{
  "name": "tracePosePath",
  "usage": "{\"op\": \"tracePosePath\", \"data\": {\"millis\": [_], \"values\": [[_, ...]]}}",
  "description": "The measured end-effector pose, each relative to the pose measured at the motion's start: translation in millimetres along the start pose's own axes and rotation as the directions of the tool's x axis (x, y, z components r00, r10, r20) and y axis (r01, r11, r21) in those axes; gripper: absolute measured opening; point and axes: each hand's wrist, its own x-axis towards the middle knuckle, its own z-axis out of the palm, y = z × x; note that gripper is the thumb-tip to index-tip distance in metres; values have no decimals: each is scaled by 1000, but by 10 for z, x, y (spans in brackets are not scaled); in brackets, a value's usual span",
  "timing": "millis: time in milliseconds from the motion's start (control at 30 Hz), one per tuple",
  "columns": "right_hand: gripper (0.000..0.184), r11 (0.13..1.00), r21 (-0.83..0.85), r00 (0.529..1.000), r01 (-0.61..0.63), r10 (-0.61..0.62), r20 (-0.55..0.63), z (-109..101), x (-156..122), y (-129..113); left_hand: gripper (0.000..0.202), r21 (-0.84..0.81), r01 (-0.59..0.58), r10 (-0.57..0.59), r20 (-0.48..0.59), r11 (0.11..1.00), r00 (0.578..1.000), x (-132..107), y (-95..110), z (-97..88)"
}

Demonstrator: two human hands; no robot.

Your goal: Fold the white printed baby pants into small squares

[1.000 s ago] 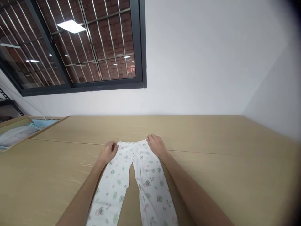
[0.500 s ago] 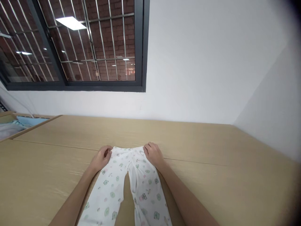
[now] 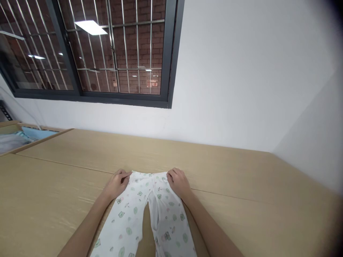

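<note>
White pants (image 3: 123, 217) with a green and pink print lie spread on the wooden tabletop, waistband away from me and legs toward me. My left hand (image 3: 118, 184) is closed on the left corner of the waistband, thumb and fingers pinching the cloth. At the right corner, my right hand (image 3: 179, 181) has its fingers curled over the waistband edge. Between the hands the waistband runs nearly straight. Some creases gather around the crotch and the right leg. The lower ends of both legs fall outside the view.
The light wooden tabletop (image 3: 235, 175) has a seam running across it. A wooden bin (image 3: 64, 132) at the far left holds pale blue and white cloth (image 3: 16, 141). Behind stand a white wall (image 3: 227, 71) and a dark-framed window (image 3: 118, 99) with metal bars.
The camera view has tilted and shifted slightly, so the window sits farther right. Both hands remain at the waistband corners, with the left fingers slightly more extended along the edge.
</note>
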Motion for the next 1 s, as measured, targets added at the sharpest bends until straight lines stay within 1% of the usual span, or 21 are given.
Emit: {"op": "tracePosePath", "data": {"millis": [167,300,433,500,567,633,667,733,800,833,900,933,967,1000], "values": [[20,1000,-11,1000,-13,13,16,-16,15,-18,39,9,1,-1,-7,1000,1000,-5,44,-18],[25,999,-32,999,-35,36,34,-9,52,-20,38,30,-13,13,-12,999,1000,-2,74,-33],[24,997,-55,996,-56,60,63,19,79,-5,37,57,-17,18,-15,998,1000,-23,116,-40],[26,996,-62,995,-63,67,73,26,80,-1,37,73,-23,24,-10,997,1000,-30,169,-61],[27,996,-64,995,-66,71,76,24,75,-6,33,90,-35,35,-2,995,999,-14,276,-114],[28,996,-61,994,-71,76,75,15,69,-17,29,110,-47,48,2,993,999,21,471,-200],[28,996,-58,994,-74,79,74,9,67,-23,28,119,-55,55,4,991,998,36,612,-248],[28,995,-51,993,-81,85,76,-1,64,-33,29,126,-82,80,18,989,997,22,986,-321],[28,995,-45,993,-85,88,82,-8,63,-36,31,116,-122,116,63,986,991,-110,1446,-312],[27,996,-42,992,-84,88,87,-9,62,-36,32,111,-139,128,94,984,987,-235,1683,-260],[26,996,-37,992,-80,83,96,-11,61,-32,36,111,-159,140,161,981,977,-588,2105,-48],[26,996,-34,992,-78,81,100,-11,61,-30,39,141,-184,153,201,973,967,-799,2269,109],[26,997,-30,991,-76,78,105,-11,62,-28,41,179,-237,186,260,955,947,-1016,2390,290],[26,997,-25,991,-74,77,108,-11,65,-28,41,216,-288,201,353,933,914,-1227,2468,487]]}}
